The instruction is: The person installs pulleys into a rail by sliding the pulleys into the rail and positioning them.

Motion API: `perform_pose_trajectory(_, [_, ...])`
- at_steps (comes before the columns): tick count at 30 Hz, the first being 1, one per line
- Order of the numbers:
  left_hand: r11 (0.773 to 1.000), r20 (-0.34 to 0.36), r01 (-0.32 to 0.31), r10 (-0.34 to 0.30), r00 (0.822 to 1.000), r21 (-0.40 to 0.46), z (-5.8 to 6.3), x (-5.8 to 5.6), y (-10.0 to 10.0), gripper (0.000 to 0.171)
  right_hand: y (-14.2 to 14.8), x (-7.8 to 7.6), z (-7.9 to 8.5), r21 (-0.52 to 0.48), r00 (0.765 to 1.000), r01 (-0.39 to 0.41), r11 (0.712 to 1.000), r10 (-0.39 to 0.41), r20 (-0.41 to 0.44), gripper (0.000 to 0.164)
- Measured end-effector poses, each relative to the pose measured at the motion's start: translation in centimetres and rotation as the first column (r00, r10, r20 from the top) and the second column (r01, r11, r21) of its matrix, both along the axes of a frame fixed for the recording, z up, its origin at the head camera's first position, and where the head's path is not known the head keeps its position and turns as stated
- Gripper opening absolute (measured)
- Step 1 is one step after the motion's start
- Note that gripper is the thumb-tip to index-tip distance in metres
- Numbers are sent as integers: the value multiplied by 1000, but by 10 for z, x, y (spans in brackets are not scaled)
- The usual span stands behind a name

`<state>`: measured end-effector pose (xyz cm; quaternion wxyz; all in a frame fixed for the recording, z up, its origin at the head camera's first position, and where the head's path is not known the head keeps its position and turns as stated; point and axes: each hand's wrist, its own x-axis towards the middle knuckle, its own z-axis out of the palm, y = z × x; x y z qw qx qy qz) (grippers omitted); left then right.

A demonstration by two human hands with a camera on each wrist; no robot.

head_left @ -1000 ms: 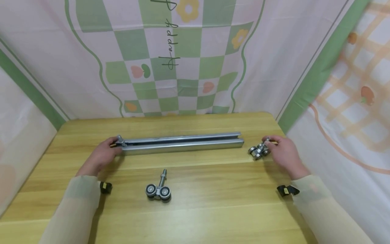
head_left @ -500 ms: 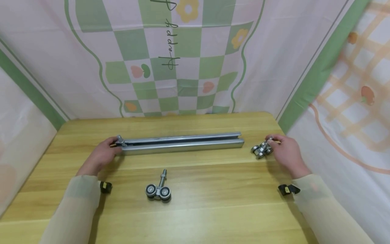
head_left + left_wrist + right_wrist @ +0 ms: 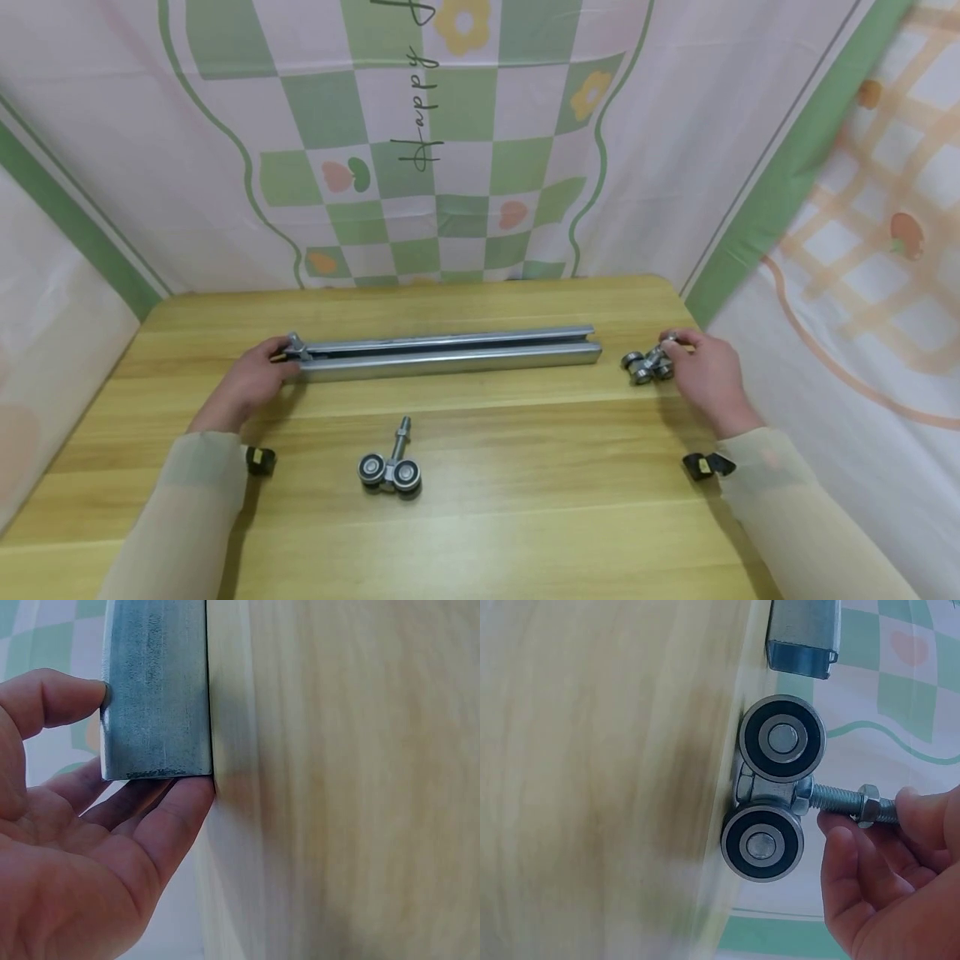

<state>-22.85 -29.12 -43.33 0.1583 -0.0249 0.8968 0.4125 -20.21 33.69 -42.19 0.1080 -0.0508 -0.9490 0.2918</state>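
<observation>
Plainly, the right hand (image 3: 708,375) pinches the threaded bolt (image 3: 836,799) of a silver, wheeled metal trolley (image 3: 769,790), just apart, at four o'clock, from the nearer end of a long silver metal channel rail (image 3: 450,364) running nine-to-three; the left hand (image 3: 253,379) grips its opposite end.

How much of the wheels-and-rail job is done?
Partway, I think. A bolt stands up at the left end of the rail, so one roller may already sit inside. In hand: the right hand pinches a wheeled roller just beyond the rail's other end, apart from it, while the left hand holds the left end. Probably left to do: another roller lying on the table.
</observation>
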Motion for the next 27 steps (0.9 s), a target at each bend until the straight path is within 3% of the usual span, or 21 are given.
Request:
perform_pose_trajectory(10, [1000, 0, -1, 1, 1000, 16, 0, 0, 0, 70, -1, -2, -3, -41, 998, 59, 997, -60, -22, 34])
perform_pose_trajectory(20, [1000, 8, -9, 9, 1000, 26, -1, 1, 0, 70, -2, -2, -2, -133, 999, 39, 990, -37, 19, 37])
perform_pose_trajectory(27, [1000, -17, 2, -2, 1000, 20, -4, -2, -1, 70, 2, -6, -2, -101, 999, 46, 994, -45, 9, 36])
